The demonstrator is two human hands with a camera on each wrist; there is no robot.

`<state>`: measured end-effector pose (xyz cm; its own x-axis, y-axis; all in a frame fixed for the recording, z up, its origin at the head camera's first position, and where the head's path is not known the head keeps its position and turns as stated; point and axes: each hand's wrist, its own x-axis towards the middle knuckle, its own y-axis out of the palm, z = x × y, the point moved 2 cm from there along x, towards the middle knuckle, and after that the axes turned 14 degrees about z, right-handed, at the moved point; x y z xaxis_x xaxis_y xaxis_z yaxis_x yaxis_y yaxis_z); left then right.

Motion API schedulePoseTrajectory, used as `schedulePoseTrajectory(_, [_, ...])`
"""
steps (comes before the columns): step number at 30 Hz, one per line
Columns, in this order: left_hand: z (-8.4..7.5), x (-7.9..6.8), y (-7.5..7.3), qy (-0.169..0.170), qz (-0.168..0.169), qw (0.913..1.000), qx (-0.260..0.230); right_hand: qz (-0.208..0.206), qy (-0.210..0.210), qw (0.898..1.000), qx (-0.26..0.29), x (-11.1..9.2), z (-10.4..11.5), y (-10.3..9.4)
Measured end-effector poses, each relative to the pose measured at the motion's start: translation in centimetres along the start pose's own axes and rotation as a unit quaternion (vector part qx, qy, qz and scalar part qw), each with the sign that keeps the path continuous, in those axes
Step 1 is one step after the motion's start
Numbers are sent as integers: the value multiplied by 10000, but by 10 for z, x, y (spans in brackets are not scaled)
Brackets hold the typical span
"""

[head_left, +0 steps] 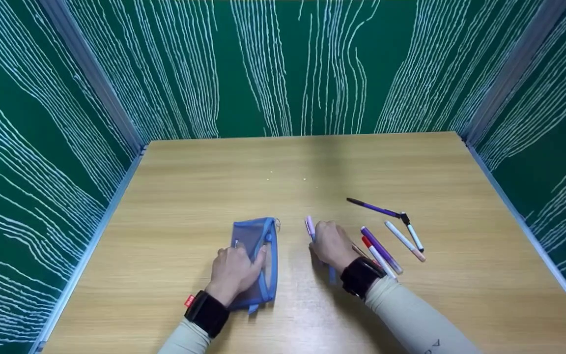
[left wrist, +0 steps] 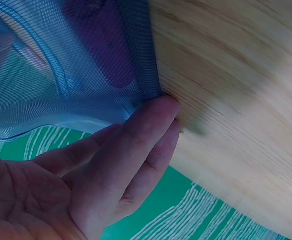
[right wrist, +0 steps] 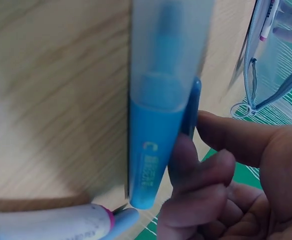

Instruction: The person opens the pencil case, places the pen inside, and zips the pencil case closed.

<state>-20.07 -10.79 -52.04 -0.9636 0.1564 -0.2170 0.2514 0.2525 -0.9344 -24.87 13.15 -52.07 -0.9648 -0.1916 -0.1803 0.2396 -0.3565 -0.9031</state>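
A blue mesh pencil case (head_left: 269, 290) with a zip lies left of centre under my left hand (head_left: 236, 270). The thumb lies across the top, and the fingertips are at its edge in the left wrist view. Through the mesh shows a purple-pink shape (left wrist: 108, 55). My right hand (head_left: 334, 243) has curled fingers, with a thin blue pen (right wrist: 191, 107) between thumb and forefinger, partly hidden behind a blue highlighter (right wrist: 153, 145) with a translucent cap. Just ahead of the fingers shows a lilac pen end (head_left: 309, 225).
Right of my right hand lie a purple marker (head_left: 381, 250), a red-capped white marker (head_left: 379, 255), a white marker with a pinkish end (head_left: 405, 241), a white and black marker (head_left: 413, 233) and a purple and black pen (head_left: 374, 207). Green walls (head_left: 312, 64) stand around the wooden table (head_left: 204, 177).
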Motion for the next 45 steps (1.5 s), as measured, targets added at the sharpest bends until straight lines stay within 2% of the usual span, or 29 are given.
schedulePoseTrajectory(3, [0,0,0,10,9,10000,-36,85,96,9999,100,2,0,1])
schedulePoseTrajectory(12, [0,1,-1,-30,119,9999,-87,7,95,9999,96,-1,5,-2])
schedulePoseTrajectory(21, [1,1,-1,-76,97,9997,-216,-102,-130,9971,745,-12,17,-6])
schedulePoseTrajectory(24, [2,0,-1,-81,69,9996,-257,17,-319,9944,1004,-17,23,-4])
schedulePoseTrajectory(27, [2,0,-2,-57,33,9995,-293,297,-331,9911,1258,-22,28,-1])
schedulePoseTrajectory(31, [3,0,-2,-21,0,9995,-307,718,-238,9835,1644,-26,36,4])
schedulePoseTrajectory(39, [4,0,-1,-55,14,9997,-253,1276,-369,9534,2711,-28,54,14])
schedulePoseTrajectory(45, [4,0,-1,-90,26,9997,-230,1563,-280,9363,3132,-25,67,27])
